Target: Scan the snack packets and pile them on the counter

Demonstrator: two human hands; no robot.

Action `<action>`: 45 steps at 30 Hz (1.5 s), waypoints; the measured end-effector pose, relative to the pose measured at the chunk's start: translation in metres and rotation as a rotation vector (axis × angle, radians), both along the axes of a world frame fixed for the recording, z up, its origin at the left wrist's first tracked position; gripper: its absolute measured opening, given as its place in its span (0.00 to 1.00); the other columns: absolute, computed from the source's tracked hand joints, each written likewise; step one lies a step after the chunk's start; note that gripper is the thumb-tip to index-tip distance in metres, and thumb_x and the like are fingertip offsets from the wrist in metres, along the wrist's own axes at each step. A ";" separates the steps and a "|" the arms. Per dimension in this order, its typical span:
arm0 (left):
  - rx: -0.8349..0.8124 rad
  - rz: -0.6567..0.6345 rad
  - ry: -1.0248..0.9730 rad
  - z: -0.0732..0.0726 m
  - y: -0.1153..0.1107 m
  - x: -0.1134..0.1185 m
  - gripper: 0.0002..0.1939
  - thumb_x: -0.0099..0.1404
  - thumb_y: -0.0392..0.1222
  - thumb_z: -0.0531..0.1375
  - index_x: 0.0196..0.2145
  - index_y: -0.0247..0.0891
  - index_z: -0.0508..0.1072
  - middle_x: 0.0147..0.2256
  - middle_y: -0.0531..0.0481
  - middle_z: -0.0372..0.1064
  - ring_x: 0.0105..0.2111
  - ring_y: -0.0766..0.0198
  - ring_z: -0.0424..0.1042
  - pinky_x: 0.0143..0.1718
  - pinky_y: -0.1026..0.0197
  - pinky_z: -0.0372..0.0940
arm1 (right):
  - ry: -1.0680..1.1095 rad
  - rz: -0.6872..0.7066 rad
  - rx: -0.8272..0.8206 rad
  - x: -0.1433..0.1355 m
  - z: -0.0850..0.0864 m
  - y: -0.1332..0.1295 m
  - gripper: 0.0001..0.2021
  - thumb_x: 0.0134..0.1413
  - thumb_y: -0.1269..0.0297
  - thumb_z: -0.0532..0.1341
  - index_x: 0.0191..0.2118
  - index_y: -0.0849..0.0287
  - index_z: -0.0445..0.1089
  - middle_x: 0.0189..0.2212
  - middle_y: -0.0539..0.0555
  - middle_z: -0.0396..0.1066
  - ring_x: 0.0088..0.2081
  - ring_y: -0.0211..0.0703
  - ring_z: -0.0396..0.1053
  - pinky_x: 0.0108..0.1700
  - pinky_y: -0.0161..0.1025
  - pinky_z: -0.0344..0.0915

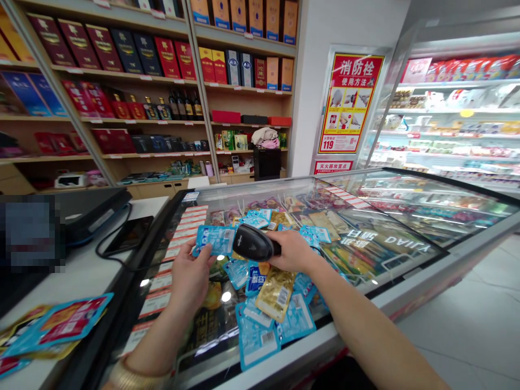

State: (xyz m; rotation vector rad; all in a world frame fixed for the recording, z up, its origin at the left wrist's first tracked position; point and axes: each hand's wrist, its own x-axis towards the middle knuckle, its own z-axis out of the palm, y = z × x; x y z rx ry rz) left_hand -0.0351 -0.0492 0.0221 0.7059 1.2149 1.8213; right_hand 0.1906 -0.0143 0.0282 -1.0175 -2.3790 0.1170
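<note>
My left hand (pixel 193 271) pinches a small blue snack packet (pixel 215 240) by its left end, over the freezer's glass lid. Facing it, a black handheld barcode scanner (pixel 255 244) is gripped in my right hand (pixel 293 250), its head at the packet's right end. Beneath and around both hands, blue and gold packets lie heaped on the glass; a gold packet (pixel 276 292) sits on top of several blue ones. The packet in my left hand shows a barcode near the scanner head.
On the left counter (pixel 150 208) are a phone (pixel 129 235), a black device with a cable, and more packets (pixel 60 325). The glass-topped freezer (pixel 406 276) extends right. Shelves of boxes and bottles stand behind, with a lit refrigerated display (pixel 459 111) at the right.
</note>
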 end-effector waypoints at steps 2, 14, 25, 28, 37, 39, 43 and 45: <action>-0.003 0.007 -0.002 0.001 0.000 0.001 0.22 0.40 0.40 0.68 0.35 0.38 0.69 0.30 0.53 0.73 0.29 0.68 0.72 0.33 0.64 0.68 | -0.007 0.001 -0.011 0.000 0.001 0.000 0.12 0.49 0.60 0.65 0.41 0.54 0.72 0.34 0.52 0.77 0.36 0.46 0.75 0.34 0.35 0.58; -0.006 0.004 0.003 -0.001 0.000 0.001 0.23 0.40 0.41 0.68 0.35 0.39 0.68 0.29 0.54 0.72 0.28 0.67 0.71 0.33 0.63 0.67 | 0.017 -0.013 -0.018 0.000 0.003 -0.001 0.13 0.47 0.61 0.64 0.41 0.54 0.72 0.32 0.52 0.77 0.35 0.46 0.73 0.35 0.35 0.60; 0.047 -0.117 0.333 0.019 0.032 0.044 0.21 0.45 0.47 0.65 0.37 0.37 0.70 0.29 0.53 0.71 0.27 0.65 0.69 0.30 0.62 0.65 | 0.392 -0.539 0.141 0.066 0.006 0.030 0.16 0.47 0.61 0.59 0.43 0.58 0.73 0.30 0.55 0.76 0.32 0.49 0.72 0.33 0.37 0.63; 0.054 -0.076 0.512 0.019 0.050 0.066 0.17 0.49 0.44 0.62 0.37 0.36 0.71 0.29 0.51 0.71 0.29 0.62 0.71 0.33 0.61 0.65 | 0.396 -0.693 0.142 0.076 0.003 0.036 0.15 0.49 0.58 0.59 0.42 0.58 0.73 0.31 0.57 0.76 0.35 0.52 0.73 0.35 0.39 0.63; -0.139 -0.005 1.177 0.023 0.057 0.093 0.16 0.57 0.41 0.62 0.45 0.41 0.73 0.44 0.43 0.76 0.52 0.48 0.70 0.56 0.43 0.56 | 0.322 -0.803 0.104 0.080 -0.006 0.044 0.16 0.50 0.56 0.58 0.43 0.58 0.73 0.33 0.59 0.77 0.37 0.54 0.74 0.37 0.41 0.63; -0.105 0.019 1.201 0.020 0.052 0.089 0.18 0.58 0.42 0.62 0.48 0.41 0.73 0.48 0.41 0.74 0.53 0.46 0.68 0.56 0.42 0.57 | 0.308 -0.803 0.104 0.079 -0.006 0.043 0.17 0.50 0.56 0.58 0.44 0.58 0.73 0.34 0.60 0.77 0.37 0.54 0.74 0.38 0.42 0.63; 0.033 0.074 1.191 0.012 0.034 0.062 0.17 0.58 0.42 0.61 0.47 0.40 0.73 0.48 0.42 0.74 0.52 0.49 0.69 0.54 0.45 0.61 | 0.290 -0.802 0.086 0.077 -0.005 0.040 0.18 0.50 0.56 0.58 0.45 0.58 0.72 0.34 0.60 0.77 0.37 0.55 0.74 0.37 0.42 0.63; 0.124 0.066 1.187 0.010 0.020 0.038 0.16 0.58 0.42 0.60 0.46 0.40 0.73 0.46 0.43 0.74 0.49 0.52 0.71 0.53 0.47 0.63 | 0.288 -0.807 0.076 0.077 -0.004 0.040 0.17 0.50 0.56 0.58 0.44 0.59 0.72 0.34 0.61 0.77 0.37 0.56 0.74 0.36 0.42 0.63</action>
